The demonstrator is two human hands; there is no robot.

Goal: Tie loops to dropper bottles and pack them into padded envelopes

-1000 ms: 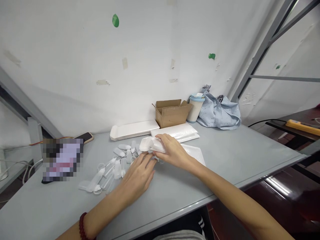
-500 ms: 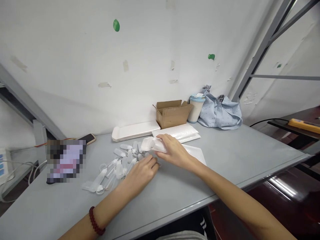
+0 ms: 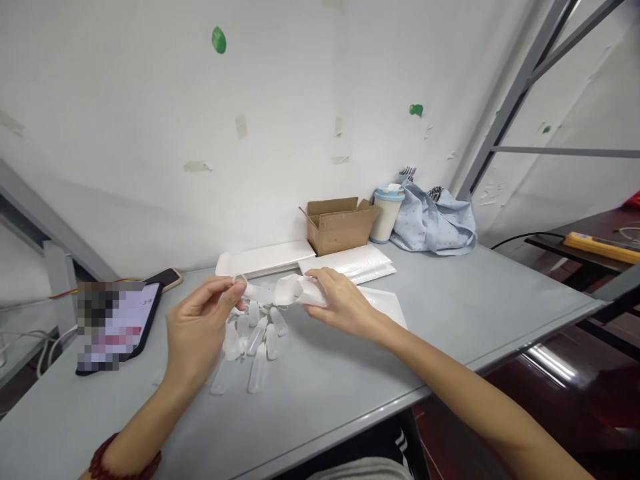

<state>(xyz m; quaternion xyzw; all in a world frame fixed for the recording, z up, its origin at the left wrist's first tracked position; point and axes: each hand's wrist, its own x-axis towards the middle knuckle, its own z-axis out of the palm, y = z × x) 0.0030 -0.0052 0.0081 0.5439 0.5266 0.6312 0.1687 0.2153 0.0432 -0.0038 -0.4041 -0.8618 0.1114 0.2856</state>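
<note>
My left hand pinches a small translucent plastic bottle by the loop at its end. The bottle points right, its far end at the mouth of a white pouch; whether it is inside cannot be seen. Fingers wrapped round that pouch, my right hand holds it above the table with its mouth turned left. Beneath the left hand and bottle lies a loose pile of similar translucent bottles, partly hidden by the hand. A flat white pouch lies on the table behind my right wrist.
Stacked white pouches and wrapped white pouches lie towards the wall. Behind them stand an open cardboard box, a lidded cup and a light blue cloth bag. A lit phone lies left on the grey table.
My left hand has risen from the pile and moved left, now holding a bottle by its loop at the pouch's mouth. My right hand keeps hold of the pouch. The view has shifted slightly.
</note>
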